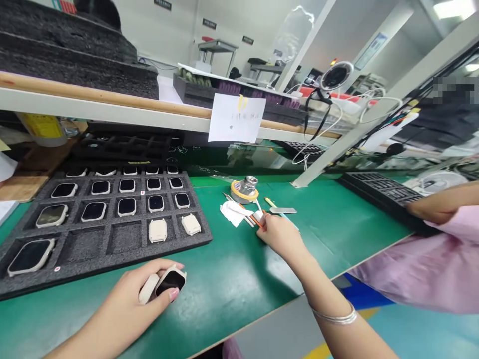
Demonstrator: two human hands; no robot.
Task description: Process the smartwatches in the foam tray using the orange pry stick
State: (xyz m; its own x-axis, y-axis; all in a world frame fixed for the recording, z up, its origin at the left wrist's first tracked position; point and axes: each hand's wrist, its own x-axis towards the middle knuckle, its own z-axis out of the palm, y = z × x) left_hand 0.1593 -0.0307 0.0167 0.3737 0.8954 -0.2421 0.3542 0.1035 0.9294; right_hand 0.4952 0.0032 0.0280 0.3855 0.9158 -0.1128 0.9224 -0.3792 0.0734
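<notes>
My left hand [123, 299] is at the lower left, shut on a smartwatch [166, 284] with a beige case and dark screen. My right hand [279, 237] pinches a thin orange-handled tool [257, 221] over the green mat [232, 294], beside a crumpled white wipe [234, 213]. A small grey metal plate [282, 210] lies just past my fingers. Behind them stands a metal pump dispenser [245, 189] on a yellow ring. A black foam tray [86, 264] near my left hand holds several watches, some screen-up and some beige-backed.
A co-worker's forearm [441, 204] in a pink sleeve rests on a black slotted tray [381, 197] at the right. A white shelf [112, 102] with a paper note [236, 118] runs above the bench. Its upright [318, 144] stands at the mat's far side.
</notes>
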